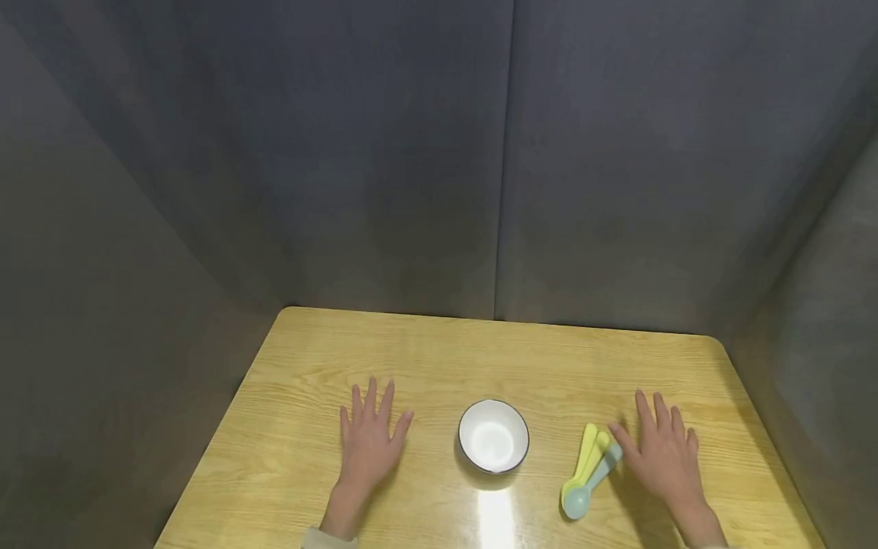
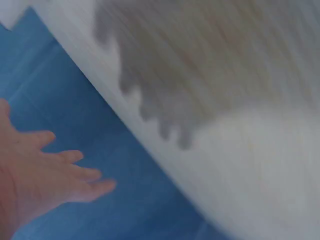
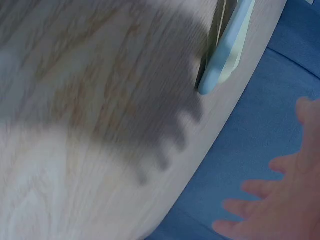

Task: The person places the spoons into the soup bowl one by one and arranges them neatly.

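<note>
Wooden table, both hands flat and empty.
My right hand touches the spoons; I'd pinch one handle cleanly. Left hand lies beside the bowl.

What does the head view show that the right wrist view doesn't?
Head view only: the white round bowl with a dark rim, the left hand flat on the table, the grey partition walls, and the whole fan of yellow, green and pale blue plastic spoons.
Right wrist view only: the hand's shadow, close up and blurred.
Both: the right hand with fingers spread, the spoon handle ends, and the light wood-grain table.
</note>
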{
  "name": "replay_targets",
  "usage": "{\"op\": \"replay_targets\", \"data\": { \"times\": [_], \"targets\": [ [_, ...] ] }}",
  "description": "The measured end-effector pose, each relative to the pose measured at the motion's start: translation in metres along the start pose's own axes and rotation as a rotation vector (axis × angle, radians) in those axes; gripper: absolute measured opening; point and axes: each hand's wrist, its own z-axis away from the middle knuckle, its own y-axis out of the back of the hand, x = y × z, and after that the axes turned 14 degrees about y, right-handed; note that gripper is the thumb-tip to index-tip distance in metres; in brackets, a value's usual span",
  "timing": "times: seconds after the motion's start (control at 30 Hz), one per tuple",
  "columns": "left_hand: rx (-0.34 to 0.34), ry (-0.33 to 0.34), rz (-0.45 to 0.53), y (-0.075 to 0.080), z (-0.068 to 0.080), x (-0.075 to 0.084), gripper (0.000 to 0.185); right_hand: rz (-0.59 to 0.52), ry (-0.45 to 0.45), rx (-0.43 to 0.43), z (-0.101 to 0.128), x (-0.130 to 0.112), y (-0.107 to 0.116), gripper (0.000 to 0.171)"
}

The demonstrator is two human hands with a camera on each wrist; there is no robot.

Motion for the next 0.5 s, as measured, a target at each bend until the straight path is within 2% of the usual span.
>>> {"op": "replay_targets", "data": {
  "times": [0.1,0.17,0.23,0.37,0.5],
  "targets": [
    [-0.134,0.079,0.298,-0.009,0.012,0.012,0.058,-0.033,-0.035,-0.033,0.003,-0.001,-0.001,0.076],
    [-0.238,0.176,0.497,-0.016,0.021,0.023,0.056,-0.088,-0.071,-0.069,0.004,-0.002,-0.002,0.075],
    [-0.332,0.271,0.646,-0.024,0.028,0.032,0.055,-0.160,-0.121,-0.106,0.005,-0.003,-0.002,0.076],
    [-0.468,0.416,0.827,-0.040,0.037,0.047,0.058,-0.292,-0.207,-0.164,0.007,-0.006,-0.006,0.078],
    [-0.511,0.494,0.937,-0.054,0.039,0.060,0.062,-0.372,-0.247,-0.208,0.011,-0.005,-0.011,0.079]
  ]
}}
